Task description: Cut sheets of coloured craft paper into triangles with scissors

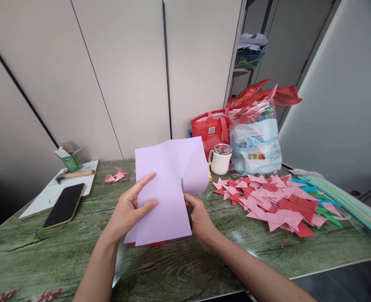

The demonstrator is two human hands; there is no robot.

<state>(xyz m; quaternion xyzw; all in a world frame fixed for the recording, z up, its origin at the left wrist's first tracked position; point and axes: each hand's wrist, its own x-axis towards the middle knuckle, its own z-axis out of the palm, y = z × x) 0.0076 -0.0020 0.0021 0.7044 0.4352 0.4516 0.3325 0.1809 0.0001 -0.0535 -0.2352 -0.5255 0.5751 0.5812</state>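
Note:
I hold a lilac sheet of paper [169,184] upright over the green table [179,268]. My left hand [130,209] grips its left edge, thumb in front and fingers behind. My right hand [199,218] is closed at the sheet's right edge around a dark object, perhaps scissors, mostly hidden by the paper. The sheet's right part curls away along a slit. More lilac and red sheets [147,242] lie flat under the held one.
A heap of folded pink and red paper triangles [276,201] lies to the right. A white mug [220,159], red bag [208,130] and plastic bag [256,142] stand behind. A phone [65,204] and hammer [75,174] rest on a board [43,197] at left.

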